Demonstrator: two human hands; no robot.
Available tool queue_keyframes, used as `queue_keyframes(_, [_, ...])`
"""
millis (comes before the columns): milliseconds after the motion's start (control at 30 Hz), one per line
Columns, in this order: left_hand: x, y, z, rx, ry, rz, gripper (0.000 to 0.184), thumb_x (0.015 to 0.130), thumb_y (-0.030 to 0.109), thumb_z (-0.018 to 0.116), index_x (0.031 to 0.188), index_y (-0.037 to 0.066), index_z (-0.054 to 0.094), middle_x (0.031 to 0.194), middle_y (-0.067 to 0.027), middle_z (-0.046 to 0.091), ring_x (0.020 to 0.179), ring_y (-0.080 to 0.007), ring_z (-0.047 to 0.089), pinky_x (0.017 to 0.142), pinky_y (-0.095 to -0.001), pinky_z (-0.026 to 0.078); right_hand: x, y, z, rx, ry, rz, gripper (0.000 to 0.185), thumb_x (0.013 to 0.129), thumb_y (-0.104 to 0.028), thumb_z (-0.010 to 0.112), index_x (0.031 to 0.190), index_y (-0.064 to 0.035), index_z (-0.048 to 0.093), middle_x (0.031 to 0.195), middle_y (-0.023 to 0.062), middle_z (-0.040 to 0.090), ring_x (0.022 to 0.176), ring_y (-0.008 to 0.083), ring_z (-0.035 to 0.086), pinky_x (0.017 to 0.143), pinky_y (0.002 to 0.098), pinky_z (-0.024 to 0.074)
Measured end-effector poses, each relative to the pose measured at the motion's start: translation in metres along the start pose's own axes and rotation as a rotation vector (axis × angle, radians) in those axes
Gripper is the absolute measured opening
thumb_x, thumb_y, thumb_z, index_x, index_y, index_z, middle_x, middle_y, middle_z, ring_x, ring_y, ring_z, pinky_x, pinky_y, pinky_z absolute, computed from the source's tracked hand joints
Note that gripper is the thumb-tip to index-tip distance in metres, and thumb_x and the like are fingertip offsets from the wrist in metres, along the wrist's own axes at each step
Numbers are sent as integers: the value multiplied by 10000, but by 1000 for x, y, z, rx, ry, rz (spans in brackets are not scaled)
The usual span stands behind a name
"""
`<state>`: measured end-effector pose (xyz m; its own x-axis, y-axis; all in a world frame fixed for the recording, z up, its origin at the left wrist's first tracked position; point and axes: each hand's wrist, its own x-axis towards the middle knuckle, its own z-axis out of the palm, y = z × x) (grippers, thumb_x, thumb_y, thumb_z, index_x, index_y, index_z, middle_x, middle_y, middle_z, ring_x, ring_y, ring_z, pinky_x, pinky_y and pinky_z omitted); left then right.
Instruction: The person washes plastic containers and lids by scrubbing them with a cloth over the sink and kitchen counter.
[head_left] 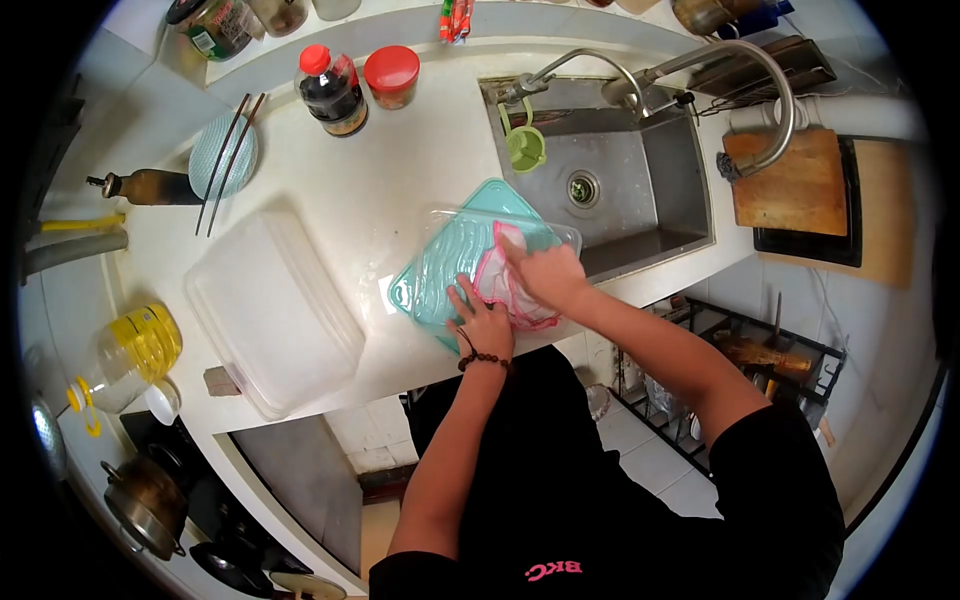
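Note:
A white cloth with pink edging lies bunched on a clear plastic lid, which rests over a teal board beside the sink. My right hand is closed on the cloth, pressing on its upper part. Just to the left, my left hand has its fingers spread on the clear lid, next to the cloth's edge. A beaded bracelet is on the left wrist. Part of the cloth is hidden beneath my right hand.
A translucent container sits at the left on the counter. Chopsticks lie across a bowl. Behind stand a red-capped bottle and a red-lidded jar. The sink holds a green strainer. An oil bottle stands lower left.

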<state>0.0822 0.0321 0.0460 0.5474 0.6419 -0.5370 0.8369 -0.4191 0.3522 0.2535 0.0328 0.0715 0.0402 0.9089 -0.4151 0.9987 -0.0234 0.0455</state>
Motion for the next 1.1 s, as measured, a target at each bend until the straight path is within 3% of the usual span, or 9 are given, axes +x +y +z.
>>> queue_keyframes(200, [1,-2,12,-34,115,3,225,996,231,553,1069,101,721,1653,-317,127,1505,-559,151,1016,-740,407,-19,-26,8,13,39,-14,552,1008,-379,533,1487,-114,467,656,91,697,555,295,676,528,466,485])
queue_keyframes(300, [1,1,13,-31,123,2,222,994,234,559,1043,99,728,1650,-320,135,1499,-564,167,1008,-740,413,0,-8,-20,12,-72,7,587,999,-366,531,1506,-90,424,838,74,756,633,282,708,639,504,498])
queue_keyframes(400, [-3,2,9,-27,94,3,227,995,240,558,1037,99,731,1650,-321,137,1495,-565,180,1004,-741,413,0,-11,-15,43,71,16,551,1002,-366,540,1484,-109,470,742,109,725,605,285,696,634,486,517])
queue_keyframes(667, [-1,-1,5,-6,50,5,243,1003,235,534,1121,117,710,1653,-321,126,1503,-559,157,1023,-736,397,1,5,-18,-5,-108,-66,588,984,-306,525,1514,-79,411,938,117,762,716,325,725,816,540,496])
queue_keyframes(733, [1,-1,8,-1,62,-1,246,1004,231,529,1129,119,709,1654,-321,119,1503,-559,155,1025,-737,392,-6,-11,1,33,143,-78,555,977,-292,533,1493,-110,440,968,126,754,751,309,731,793,543,507])
queue_keyframes(800, [1,-1,9,-1,69,-3,249,1005,226,524,1136,120,707,1656,-321,112,1504,-559,153,1028,-738,387,-6,-9,-4,83,1,-34,454,975,-247,537,1419,-154,521,994,129,737,819,311,729,756,523,524])
queue_keyframes(900, [-1,1,11,-12,45,-11,255,1009,225,515,1137,121,708,1659,-322,95,1506,-560,146,1037,-739,377,-2,4,-10,391,111,19,303,944,-163,596,1239,-127,653,997,152,709,873,357,703,753,483,544])
queue_keyframes(967, [0,-2,8,-6,40,1,257,1008,230,515,1130,120,713,1660,-322,89,1507,-560,141,1041,-742,370,8,4,-13,828,387,264,172,873,-93,668,1036,-64,716,947,173,683,873,402,670,771,456,555])
queue_keyframes(1100, [-1,0,7,-31,38,-2,255,1008,235,516,1114,118,717,1663,-315,89,1508,-557,139,1045,-746,365,23,0,5,782,389,194,89,831,-54,697,908,-13,716,929,189,671,858,416,659,778,457,554])
